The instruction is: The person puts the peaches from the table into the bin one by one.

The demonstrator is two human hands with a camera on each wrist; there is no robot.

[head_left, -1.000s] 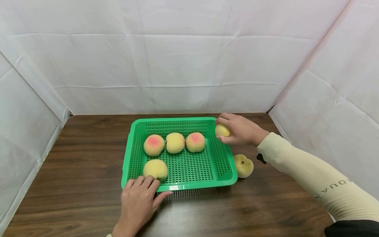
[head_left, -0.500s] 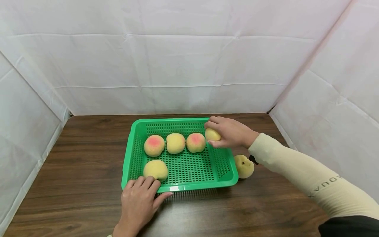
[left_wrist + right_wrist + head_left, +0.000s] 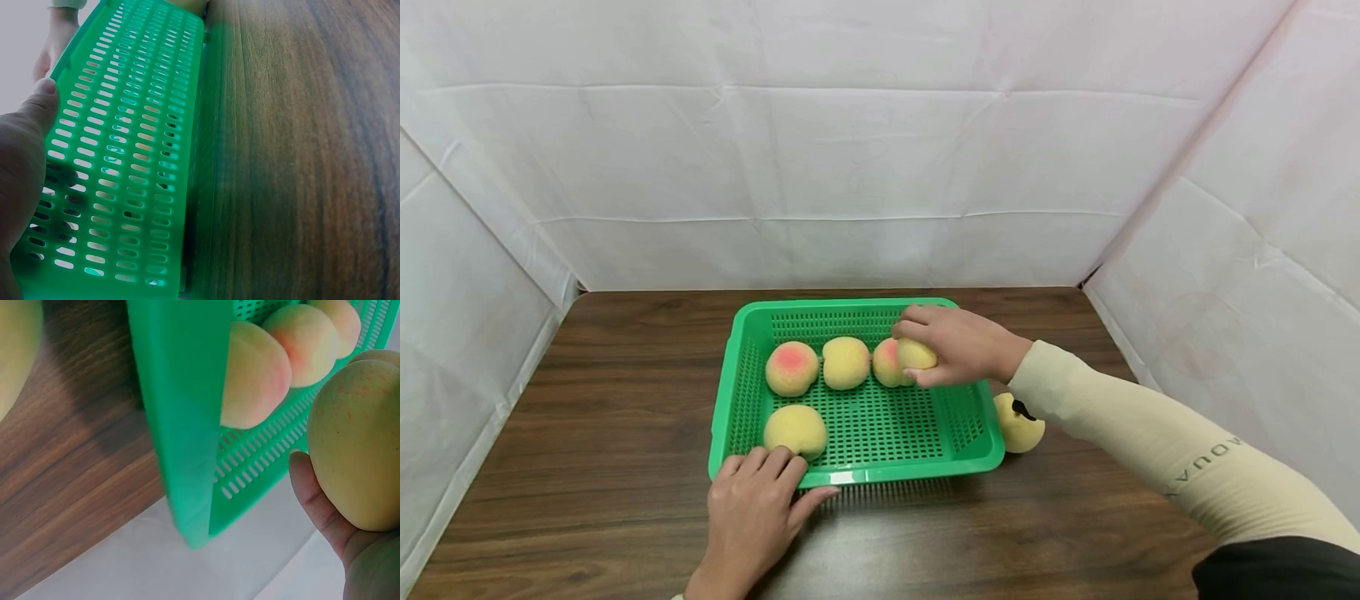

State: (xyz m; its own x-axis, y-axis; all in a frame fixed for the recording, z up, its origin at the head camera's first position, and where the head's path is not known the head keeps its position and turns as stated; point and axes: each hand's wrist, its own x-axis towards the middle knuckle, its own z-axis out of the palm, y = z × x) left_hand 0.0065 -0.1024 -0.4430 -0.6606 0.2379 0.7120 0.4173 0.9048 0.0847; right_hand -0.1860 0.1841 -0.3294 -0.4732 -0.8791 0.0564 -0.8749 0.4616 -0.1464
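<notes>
My right hand point(image 3: 964, 343) grips a yellow peach point(image 3: 916, 355) over the right half of a green plastic basket point(image 3: 910, 472). In the right wrist view this held peach point(image 3: 359, 440) shows fine red specks, and a thumb lies along its side. My left hand point(image 3: 752, 502) holds the basket's front rim, fingers over the edge and thumb outside. Inside, a row runs along the back: a red-topped peach point(image 3: 792, 369), a yellow peach point(image 3: 846, 364) and another red-topped peach point(image 3: 885, 364), partly hidden behind the held one. Front left, one more yellow peach point(image 3: 794, 429) sits by my left fingertips.
Outside the basket's right wall lies another yellow peach point(image 3: 1021, 428) on the dark wooden table point(image 3: 625, 433), partly covered by my right wrist. White sheeting point(image 3: 850, 167) stands behind the table and along both sides.
My right hand has moved left with its peach, from the basket's right rim to over the right end of the back row. The left hand and basket stay in place.
</notes>
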